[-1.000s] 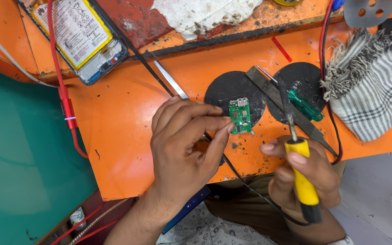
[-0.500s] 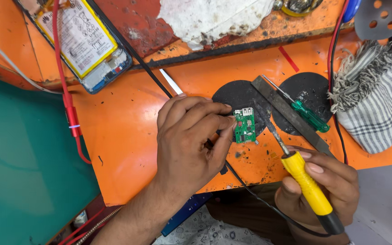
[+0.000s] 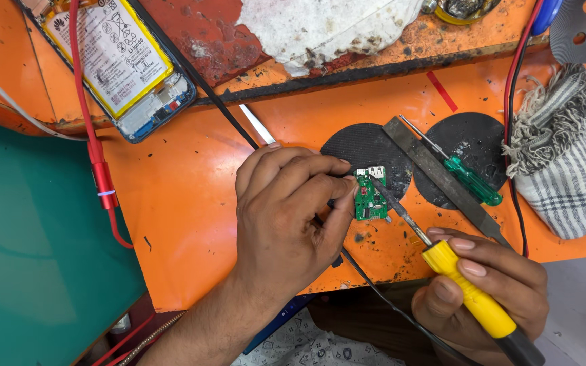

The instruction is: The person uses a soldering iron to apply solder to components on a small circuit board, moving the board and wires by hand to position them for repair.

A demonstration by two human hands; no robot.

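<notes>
A small green circuit board [image 3: 369,197] lies on a black round pad [image 3: 347,148] on the orange bench. My left hand [image 3: 286,210] pinches the board's left edge with thumb and fingertips. My right hand [image 3: 483,298] grips a soldering iron with a yellow handle [image 3: 469,298]; its metal tip [image 3: 381,193] rests on the board's upper right part, by a metal connector.
A flat metal file [image 3: 442,179] and a green-handled screwdriver [image 3: 466,177] lie across a second black pad. An opened phone with a yellow battery [image 3: 120,61] sits top left. A red cable [image 3: 100,169], striped cloth [image 3: 571,169], white rag [image 3: 327,27] and teal mat [image 3: 28,257] surround the spot.
The soldering iron has swung down from upright; its tip now touches the board. My left hand keeps its pinch on the board.
</notes>
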